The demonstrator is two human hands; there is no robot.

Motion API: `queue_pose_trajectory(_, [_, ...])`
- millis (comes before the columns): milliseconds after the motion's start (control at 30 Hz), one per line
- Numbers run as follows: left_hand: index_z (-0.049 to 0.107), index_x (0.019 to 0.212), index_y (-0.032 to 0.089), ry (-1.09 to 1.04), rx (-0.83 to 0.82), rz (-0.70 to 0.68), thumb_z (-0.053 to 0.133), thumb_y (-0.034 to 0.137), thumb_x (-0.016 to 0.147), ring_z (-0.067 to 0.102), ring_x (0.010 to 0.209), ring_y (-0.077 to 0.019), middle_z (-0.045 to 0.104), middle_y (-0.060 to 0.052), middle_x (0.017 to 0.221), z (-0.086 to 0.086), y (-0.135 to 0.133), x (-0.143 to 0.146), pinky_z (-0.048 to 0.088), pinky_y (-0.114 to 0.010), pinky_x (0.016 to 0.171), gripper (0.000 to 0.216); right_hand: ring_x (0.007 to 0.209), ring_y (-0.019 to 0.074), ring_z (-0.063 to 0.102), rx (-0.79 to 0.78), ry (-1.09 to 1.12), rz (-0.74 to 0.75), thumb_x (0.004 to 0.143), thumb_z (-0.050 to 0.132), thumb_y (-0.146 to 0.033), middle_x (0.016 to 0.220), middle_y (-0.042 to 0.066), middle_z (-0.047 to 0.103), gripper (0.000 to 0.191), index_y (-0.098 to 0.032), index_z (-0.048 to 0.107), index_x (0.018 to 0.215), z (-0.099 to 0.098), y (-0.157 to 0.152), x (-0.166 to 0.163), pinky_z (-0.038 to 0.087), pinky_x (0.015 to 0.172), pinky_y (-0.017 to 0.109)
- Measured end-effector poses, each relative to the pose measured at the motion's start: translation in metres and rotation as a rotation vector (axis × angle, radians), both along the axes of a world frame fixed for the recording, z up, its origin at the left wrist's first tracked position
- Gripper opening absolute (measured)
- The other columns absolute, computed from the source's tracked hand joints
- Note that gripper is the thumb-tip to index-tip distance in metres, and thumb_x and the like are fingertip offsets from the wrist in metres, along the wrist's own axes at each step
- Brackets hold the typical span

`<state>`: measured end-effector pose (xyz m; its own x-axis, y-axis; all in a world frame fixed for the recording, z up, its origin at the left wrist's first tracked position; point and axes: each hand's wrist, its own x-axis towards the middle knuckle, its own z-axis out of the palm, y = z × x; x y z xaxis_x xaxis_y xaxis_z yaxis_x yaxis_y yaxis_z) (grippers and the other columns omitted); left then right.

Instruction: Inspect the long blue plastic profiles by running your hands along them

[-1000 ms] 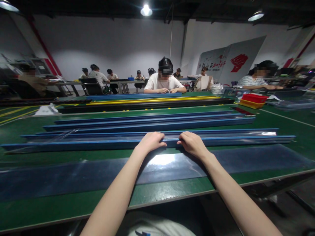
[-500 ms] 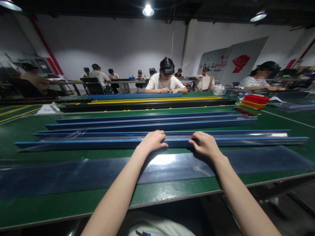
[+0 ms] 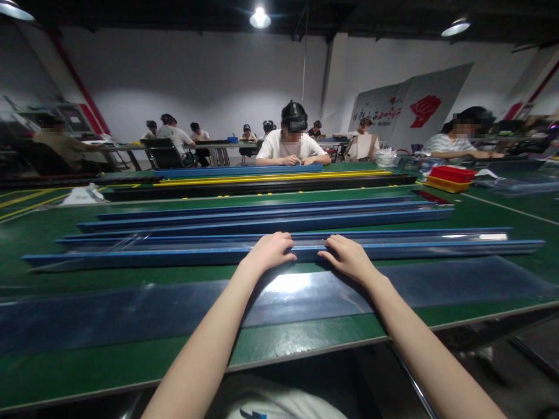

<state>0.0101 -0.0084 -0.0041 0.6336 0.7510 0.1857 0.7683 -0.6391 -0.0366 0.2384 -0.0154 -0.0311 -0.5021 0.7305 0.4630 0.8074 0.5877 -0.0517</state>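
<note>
Two hands: my left hand [image 3: 271, 250] and right hand [image 3: 347, 254] are set a short gap apart near mid-length, each closed narrow over the near wall of the front blue channel [image 3: 152, 258], fingers inside, thumb on my side.
Reason for hold: I judge that gripping the wall near the middle keeps the long piece steady.
Front blue channel: lies lengthwise across the table [image 3: 301, 340], open side up, between the clear sheet and the rear blue channel [image 3: 262, 222].
Channel contents: a clear strip [image 3: 474, 237] lies along the inside, glinting toward the right end; clear film crosses near the left end.
Clear sheet [image 3: 131, 317]: flat, passing beneath my forearms; probably laid nearest me for easy reach.
Bins: a red bin [image 3: 452, 173] sits on a yellow bin [image 3: 445, 185], far right; contents cannot be told.
</note>
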Motion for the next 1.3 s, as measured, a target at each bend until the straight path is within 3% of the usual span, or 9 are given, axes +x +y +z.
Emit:
queue_pose_trajectory(567, [0.059,0.084,0.019,0.004,-0.006,-0.003,0.053,0.036,0.080,0.056,0.088,-0.0177,0.059,-0.003,0.094,0.001,-0.002,0.004,0.043,-0.025,0.069,0.019,0.070,0.0166,0.052,0.006,0.023,-0.088,0.082,0.047,-0.035,0.074,0.004,0.059,0.020,-0.019,0.055,0.071,0.000,0.003,0.011,0.032,0.059,0.025])
queue_pose_trajectory(1300, [0.058,0.082,0.019,-0.017,-0.008,-0.023,0.052,0.033,0.081,0.058,0.086,-0.0183,0.062,-0.003,0.090,-0.001,-0.001,0.005,0.043,-0.025,0.070,0.015,0.082,0.0193,0.054,0.022,-0.089,-0.013,0.084,0.043,-0.038,0.087,0.006,0.065,0.025,-0.018,0.058,0.085,0.000,0.001,0.001,0.031,0.071,0.030])
